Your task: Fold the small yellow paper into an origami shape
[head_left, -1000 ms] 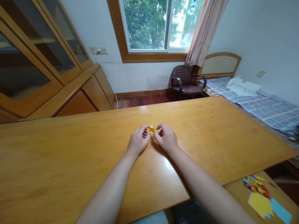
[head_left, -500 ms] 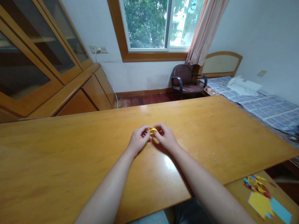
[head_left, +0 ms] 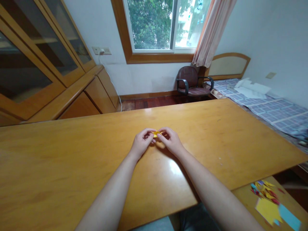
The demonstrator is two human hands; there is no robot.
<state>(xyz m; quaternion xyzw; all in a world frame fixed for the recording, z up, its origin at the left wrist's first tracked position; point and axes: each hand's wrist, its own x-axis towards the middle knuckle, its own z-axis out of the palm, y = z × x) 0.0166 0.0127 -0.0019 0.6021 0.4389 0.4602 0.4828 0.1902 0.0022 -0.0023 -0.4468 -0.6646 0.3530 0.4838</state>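
A small piece of folded yellow paper [head_left: 156, 134] is held between my two hands, a little above the wooden table [head_left: 72, 166]. My left hand [head_left: 142, 141] pinches its left side between thumb and fingers. On the other side, my right hand [head_left: 170, 139] grips it, with the thumb laid over the near face. Fingers cover most of the paper, so its full folded shape is hidden. Both forearms reach forward across the near part of the table.
Beside the table's near right edge, a lower surface holds yellow paper [head_left: 267, 210], light-blue paper [head_left: 290, 218] and a pile of colourful folded pieces [head_left: 264, 191]. Beyond the table stand a brown armchair [head_left: 190, 81], a bed [head_left: 269, 106] and a glass-door cabinet [head_left: 48, 61].
The yellow paper has turned slightly and shifted a little left between the fingers. My right thumb has slid slightly left over it. Both hands keep their hold.
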